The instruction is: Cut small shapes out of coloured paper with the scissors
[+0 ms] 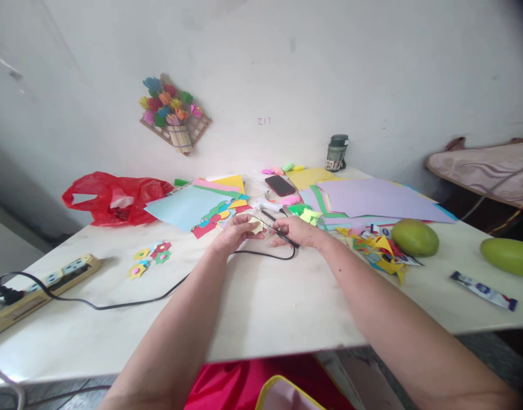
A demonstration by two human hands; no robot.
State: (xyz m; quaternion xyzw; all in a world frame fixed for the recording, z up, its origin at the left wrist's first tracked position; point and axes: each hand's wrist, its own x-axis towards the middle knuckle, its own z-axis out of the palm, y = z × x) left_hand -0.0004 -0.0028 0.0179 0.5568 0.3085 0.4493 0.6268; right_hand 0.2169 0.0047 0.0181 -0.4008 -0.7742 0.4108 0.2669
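Above the middle of the table, my left hand (236, 232) pinches a small pale yellow piece of paper (256, 225). My right hand (298, 230) is closed around the black handles of a pair of scissors (282, 234). The scissors' blades point left and are parted at the yellow paper; whether they touch it is hard to tell. Just beyond both hands lies a white glue gun (265, 205), and a black cord (261, 254) runs under them. Several finished paper flowers (152, 256) in yellow, red, green and blue lie to the left.
Colored sheets (381, 196) are stacked at the right, others (182, 208) at the left beside a red plastic bag (116, 196). A phone (280, 185) and a bottle (336, 152) stand further back. Paper scraps (379, 250), green fruit (415, 238), a glue tube (483, 290) and a power strip (52, 285) flank my arms.
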